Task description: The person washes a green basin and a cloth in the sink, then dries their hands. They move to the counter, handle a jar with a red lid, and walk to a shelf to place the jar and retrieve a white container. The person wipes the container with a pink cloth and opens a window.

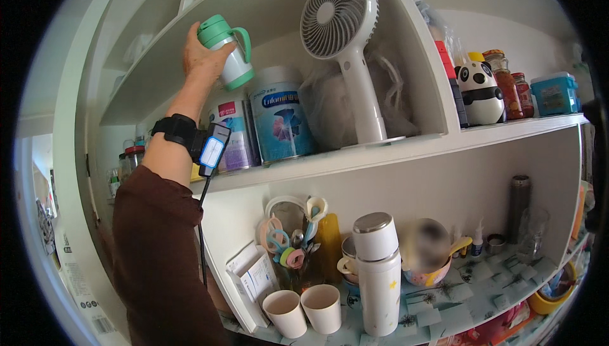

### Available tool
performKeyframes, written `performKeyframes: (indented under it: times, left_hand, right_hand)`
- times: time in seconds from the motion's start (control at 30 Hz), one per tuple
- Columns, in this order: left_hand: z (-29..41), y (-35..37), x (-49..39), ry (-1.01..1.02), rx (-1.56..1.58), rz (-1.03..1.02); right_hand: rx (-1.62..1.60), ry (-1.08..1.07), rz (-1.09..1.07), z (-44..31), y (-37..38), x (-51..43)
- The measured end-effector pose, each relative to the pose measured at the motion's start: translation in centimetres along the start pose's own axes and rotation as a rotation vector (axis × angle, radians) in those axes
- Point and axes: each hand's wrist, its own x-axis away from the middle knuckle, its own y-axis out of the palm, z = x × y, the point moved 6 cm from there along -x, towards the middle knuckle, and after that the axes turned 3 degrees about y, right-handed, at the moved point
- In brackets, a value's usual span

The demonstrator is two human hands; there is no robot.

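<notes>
My left hand (pixel 208 58) is raised at the upper left, gripping a white child's cup with a green lid, handle and base (pixel 229 53). The cup is tilted, in front of the upper shelf. Below and behind it stand a large blue formula can (pixel 280 120) and a smaller purple-and-white can (pixel 238 139). A white fan (pixel 340 17) stands upright to the right of the cup. A black strap with a small device (pixel 211 151) and a cable is on my left wrist. My right hand is out of view.
The shelf edge (pixel 328 160) runs across the middle. Beneath it are two beige cups (pixel 321 309), a white thermos flask (pixel 378 274), a bowl (pixel 430 272) and scissors (pixel 278 241). A panda-shaped container (pixel 480 94), jars (pixel 506 86) and a blue box (pixel 554 94) stand at the upper right.
</notes>
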Motion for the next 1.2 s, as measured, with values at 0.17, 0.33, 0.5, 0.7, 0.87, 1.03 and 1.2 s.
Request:
performKeyframes:
  times: [0.17,0.33,0.5,0.7,0.87,1.03,1.2]
  left_hand:
    - [1.4,2.9,-0.7,0.028,0.009,0.015]
    - [1.9,5.1,-1.2,0.052,0.051,0.025]
    - [1.6,5.5,-0.6,0.009,0.11,0.104]
    - [3.3,3.4,0.0,0.055,0.269,0.066]
    - [5.4,1.9,2.8,0.01,0.424,-0.302]
    - [7.6,2.6,6.5,0.008,0.395,-0.676]
    - [8.4,3.0,8.6,-0.046,0.373,-0.709]
  right_hand:
    - [0.002,0.009,-0.001,0.3,0.7,-0.6]
    - [-0.003,0.023,-0.008,0.9,1.6,-1.2]
    - [0.002,0.008,-0.004,1.2,2.1,-1.2]
    - [-0.029,-0.002,-0.008,0.1,1.7,-0.5]
    - [-0.067,-0.034,-0.021,-2.0,0.8,0.5]
    - [-0.113,-0.09,-0.049,-4.3,-0.1,1.5]
    - [-0.209,-0.152,-0.092,-7.1,-0.4,2.8]
